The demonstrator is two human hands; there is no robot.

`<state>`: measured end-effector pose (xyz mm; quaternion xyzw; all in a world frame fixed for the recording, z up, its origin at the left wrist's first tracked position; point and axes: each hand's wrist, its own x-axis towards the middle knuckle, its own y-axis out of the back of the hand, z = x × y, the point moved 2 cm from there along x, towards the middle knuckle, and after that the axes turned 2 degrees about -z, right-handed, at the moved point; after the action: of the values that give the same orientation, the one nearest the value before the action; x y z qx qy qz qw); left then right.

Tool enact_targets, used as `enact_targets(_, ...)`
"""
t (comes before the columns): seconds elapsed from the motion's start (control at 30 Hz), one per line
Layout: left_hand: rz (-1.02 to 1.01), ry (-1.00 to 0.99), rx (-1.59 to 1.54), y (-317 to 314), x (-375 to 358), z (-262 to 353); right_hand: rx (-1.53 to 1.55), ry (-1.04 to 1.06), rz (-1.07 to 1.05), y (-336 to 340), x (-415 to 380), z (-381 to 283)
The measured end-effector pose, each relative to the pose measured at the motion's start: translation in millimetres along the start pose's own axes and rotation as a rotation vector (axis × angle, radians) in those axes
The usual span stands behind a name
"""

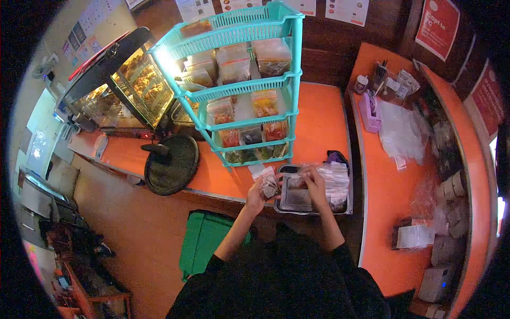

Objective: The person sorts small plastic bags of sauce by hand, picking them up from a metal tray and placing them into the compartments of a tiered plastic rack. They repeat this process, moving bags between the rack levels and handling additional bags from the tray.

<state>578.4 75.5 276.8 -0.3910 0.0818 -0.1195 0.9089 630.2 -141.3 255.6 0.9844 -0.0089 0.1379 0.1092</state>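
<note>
One filled zip bag point(270, 187), gripped in our left hand point(255, 198) in front of the turquoise rack point(297, 53), wants light pressure; our right hand point(317, 187) curls over the metal tray point(308, 212), its hold unclear.

1 small clear bag point(270, 186), partly filled with dark contents, is held tilted beside the left rim of 1 metal tray point(313, 212), which lies flat and contains overlapping clear packets point(336, 183).
</note>
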Motion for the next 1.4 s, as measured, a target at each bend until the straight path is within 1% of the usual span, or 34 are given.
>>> enact_targets(0.07,-0.027,0.009,-0.011,-2.1,-1.5,3.6,0.154,-0.076,-0.275,-7.4,3.2,-27.2)
enact_targets(0.1,0.009,0.036,0.039,-0.1,-2.3,2.4,0.156,-0.077,-0.271,-12.9,1.7,-45.4)
enact_targets(0.17,0.038,0.062,0.092,8.6,-1.4,-6.0,0.225,-0.127,-0.385,-34.5,-1.2,-79.5)
enact_targets(0.2,0.071,0.066,0.082,16.4,0.0,-13.8,0.224,-0.120,-0.383,-43.5,-1.9,-88.5)
enact_targets(0.23,0.106,0.067,0.071,24.7,2.6,-19.9,0.108,-0.022,-0.280,-50.6,-2.6,-97.4)
enact_targets(0.27,0.105,0.058,0.074,13.9,1.3,-15.1,-0.006,0.077,-0.178,-55.7,-3.0,-103.6)
enact_targets(0.3,0.081,0.014,0.032,-6.2,-3.7,-5.7,-0.003,0.087,-0.183,-61.2,-2.5,-105.8)
enact_targets(0.33,0.058,-0.032,-0.010,-18.2,-6.6,2.7,0.012,0.102,-0.117,-65.0,-1.8,-107.7)
enact_targets(0.37,0.060,-0.044,-0.009,-13.0,-5.8,3.5,0.028,0.114,-0.052,-67.1,-0.7,-112.9)
enact_targets(0.43,-0.068,-0.074,0.004,-1.5,-4.3,2.0,-0.014,0.089,-0.070,-67.3,-1.9,-121.9)
enact_targets(0.47,-0.064,-0.083,0.004,3.6,-3.8,3.0,-0.001,0.106,-0.057,-68.8,-2.1,-125.3)
enact_targets(0.53,-0.050,-0.005,0.282,13.6,-4.2,2.2,0.015,0.125,-0.048,-72.0,-2.4,-131.5)
enact_targets(0.57,-0.048,-0.007,0.281,5.5,-4.8,3.9,-0.010,0.131,-0.037,-73.5,-2.7,-134.5)
enact_targets(0.6,0.054,-0.088,0.249,-7.6,-4.6,7.0,-0.037,0.133,-0.024,-74.4,-3.8,-135.9)
enact_targets(0.63,0.156,-0.163,0.215,-16.5,-4.4,9.7,-0.039,0.126,-0.021,-75.8,-4.6,-133.4)
enact_targets(0.7,0.157,-0.163,0.230,-9.0,-3.7,7.6,-0.148,0.150,-0.020,-76.5,-5.8,-130.7)
enact_targets(0.77,0.153,-0.168,0.246,-0.8,-6.6,12.6,-0.136,0.103,0.003,-66.6,-5.2,-119.4)
enact_targets(0.83,0.060,-0.204,0.186,0.0,-11.2,26.9,-0.197,0.168,-0.003,-42.5,2.2,-81.4)
enact_targets(0.87,0.081,-0.257,0.106,-14.0,-14.9,37.3,-0.513,0.256,0.024,-31.0,0.7,-51.0)
enact_targets(0.9,0.078,-0.257,0.104,-14.6,-14.4,42.0,-0.515,0.257,0.026,-16.0,-2.6,-43.6)
enact_targets(0.97,0.073,-0.288,0.181,-10.0,-18.0,51.8,-0.907,0.213,0.030,5.5,-8.8,-32.5)
enact_targets(1.03,0.067,-0.285,0.180,-5.9,-17.8,51.5,-0.957,0.197,-0.008,14.2,-8.7,-1.0)
enact_targets(1.1,0.080,-0.241,0.179,-4.1,-16.4,48.5,-1.004,0.181,-0.044,16.7,-10.8,9.3)
enact_targets(1.17,0.058,-0.226,0.173,-3.1,-14.5,45.4,-0.825,0.414,0.001,16.5,-13.7,12.6)
enact_targets(1.2,0.041,-0.209,0.165,-2.3,-14.4,43.5,-0.821,0.419,-0.003,15.6,-13.6,15.7)
enact_targets(1.27,0.032,-0.210,0.144,-2.8,-14.1,42.3,-0.153,0.145,-0.197,10.5,-10.4,26.3)
enact_targets(1.3,0.016,-0.204,0.124,-3.2,-13.7,42.3,-0.149,0.148,-0.205,6.9,-7.2,13.2)
enact_targets(1.37,0.016,-0.201,0.109,-3.9,-13.3,45.9,0.310,-0.153,-0.424,-3.3,0.3,-19.3)
enact_targets(1.4,-0.024,-0.187,0.124,-6.4,-13.2,48.6,0.311,-0.151,-0.429,-8.1,3.7,-48.0)
